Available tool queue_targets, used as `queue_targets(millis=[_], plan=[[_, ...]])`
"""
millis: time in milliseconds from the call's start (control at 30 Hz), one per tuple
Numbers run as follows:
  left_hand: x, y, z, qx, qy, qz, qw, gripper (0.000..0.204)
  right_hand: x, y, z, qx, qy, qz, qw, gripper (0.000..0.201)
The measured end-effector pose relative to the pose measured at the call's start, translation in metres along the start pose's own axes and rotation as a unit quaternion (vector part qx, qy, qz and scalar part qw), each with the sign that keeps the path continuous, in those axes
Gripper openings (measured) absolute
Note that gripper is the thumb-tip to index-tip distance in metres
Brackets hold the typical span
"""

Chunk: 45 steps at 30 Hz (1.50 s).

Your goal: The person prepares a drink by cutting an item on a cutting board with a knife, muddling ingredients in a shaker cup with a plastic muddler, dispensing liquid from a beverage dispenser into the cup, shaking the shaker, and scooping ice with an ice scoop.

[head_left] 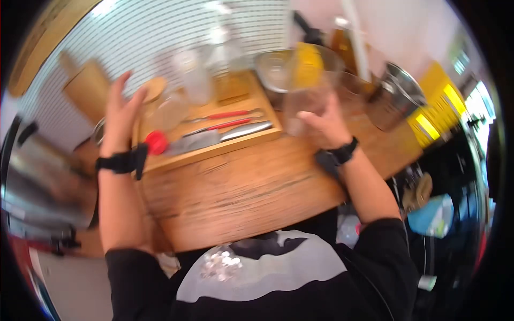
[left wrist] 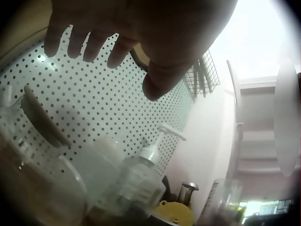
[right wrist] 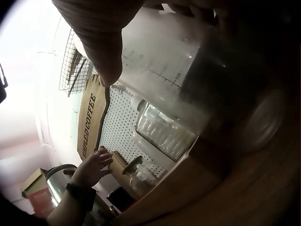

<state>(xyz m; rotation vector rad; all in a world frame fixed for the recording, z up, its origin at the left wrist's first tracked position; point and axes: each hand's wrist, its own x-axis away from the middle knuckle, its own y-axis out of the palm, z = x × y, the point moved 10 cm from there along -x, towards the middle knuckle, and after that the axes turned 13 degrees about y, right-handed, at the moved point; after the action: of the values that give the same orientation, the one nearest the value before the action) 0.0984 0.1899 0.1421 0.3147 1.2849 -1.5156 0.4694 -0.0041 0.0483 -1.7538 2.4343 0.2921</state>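
My right hand (head_left: pixel 331 124) grips a clear measuring cup (right wrist: pixel 157 70), its thumb and fingers on either side of the wall. Graduation marks show on the cup in the right wrist view, and nothing is visible inside it. Above the left end of the wooden tray (head_left: pixel 209 158), my left hand (head_left: pixel 121 115) is raised with its fingers spread and holds nothing. Closest to it stands a glass jar (head_left: pixel 170 111) with a round wooden lid (head_left: pixel 155 89). A red cap (head_left: pixel 156 143) lies in front of the jar.
Red-handled tools (head_left: pixel 230 114) and a metal-handled knife (head_left: pixel 247 130) lie in the tray, with a pump bottle (head_left: pixel 220 56) and a whitish bottle (head_left: pixel 191 77) behind. A metal bowl (head_left: pixel 272 67), a clear jug (head_left: pixel 393 99) and a yellow box (head_left: pixel 440 107) stand rightward.
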Motion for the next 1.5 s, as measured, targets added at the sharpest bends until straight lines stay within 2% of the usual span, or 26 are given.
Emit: queue_targets(millis=[67, 133, 200, 333, 400, 433, 500, 533, 600, 633, 700, 933, 1100, 1267, 1333, 1500], plan=[[-0.008, 0.010, -0.009, -0.048, 0.002, -0.050, 0.998, 0.059, 0.009, -0.020, 0.003, 0.116, -0.028, 0.031, 0.992, 0.094], [-0.013, 0.020, -0.034, -0.088, 0.021, -0.078, 0.993, 0.064, 0.034, -0.045, -0.022, 0.171, -0.030, 0.095, 0.980, 0.087], [-0.010, 0.035, -0.036, -0.045, -0.043, -0.104, 0.993, 0.066, 0.052, -0.075, -0.041, 0.216, -0.020, 0.130, 0.968, 0.081], [-0.009, 0.061, -0.073, -0.028, -0.044, -0.149, 0.987, 0.066, 0.097, -0.200, -0.116, 0.248, -0.116, 0.398, 0.876, 0.059], [-0.010, 0.069, -0.078, -0.087, -0.023, -0.165, 0.982, 0.065, 0.113, -0.238, -0.146, 0.302, -0.113, 0.459, 0.828, 0.058], [-0.011, 0.072, -0.078, -0.082, -0.020, -0.166, 0.982, 0.065, 0.112, -0.260, -0.152, 0.305, -0.113, 0.464, 0.824, 0.058], [-0.012, 0.071, -0.082, -0.108, -0.049, -0.168, 0.979, 0.064, 0.098, -0.289, -0.151, 0.422, -0.043, 0.482, 0.766, 0.054], [-0.012, 0.071, -0.081, -0.110, -0.050, -0.168, 0.978, 0.064, 0.096, -0.292, -0.150, 0.421, -0.043, 0.480, 0.768, 0.054], [-0.013, 0.070, -0.074, -0.130, -0.048, -0.162, 0.977, 0.063, 0.078, -0.294, -0.143, 0.384, 0.031, 0.447, 0.807, 0.053], [-0.012, 0.068, -0.073, -0.132, -0.050, -0.160, 0.977, 0.063, 0.074, -0.295, -0.146, 0.384, 0.028, 0.444, 0.809, 0.053], [-0.014, 0.068, -0.070, -0.146, -0.043, -0.159, 0.975, 0.062, 0.064, -0.304, -0.133, 0.401, 0.135, 0.406, 0.810, 0.045], [-0.016, 0.068, -0.066, -0.132, -0.065, -0.168, 0.975, 0.063, 0.082, -0.303, -0.139, 0.313, 0.108, 0.471, 0.818, 0.031], [-0.016, 0.066, -0.061, -0.141, -0.056, -0.148, 0.977, 0.062, 0.102, -0.311, -0.159, 0.240, 0.041, 0.525, 0.815, 0.029], [-0.015, 0.068, -0.075, -0.132, -0.042, -0.135, 0.981, 0.062, 0.099, -0.319, -0.143, 0.192, 0.044, 0.508, 0.839, 0.031], [-0.016, 0.069, -0.074, -0.132, -0.039, -0.131, 0.982, 0.061, 0.092, -0.313, -0.132, 0.157, 0.058, 0.481, 0.861, 0.032], [-0.014, 0.067, -0.076, -0.118, -0.043, -0.113, 0.986, 0.060, 0.094, -0.307, -0.135, 0.127, 0.034, 0.503, 0.854, 0.032]])
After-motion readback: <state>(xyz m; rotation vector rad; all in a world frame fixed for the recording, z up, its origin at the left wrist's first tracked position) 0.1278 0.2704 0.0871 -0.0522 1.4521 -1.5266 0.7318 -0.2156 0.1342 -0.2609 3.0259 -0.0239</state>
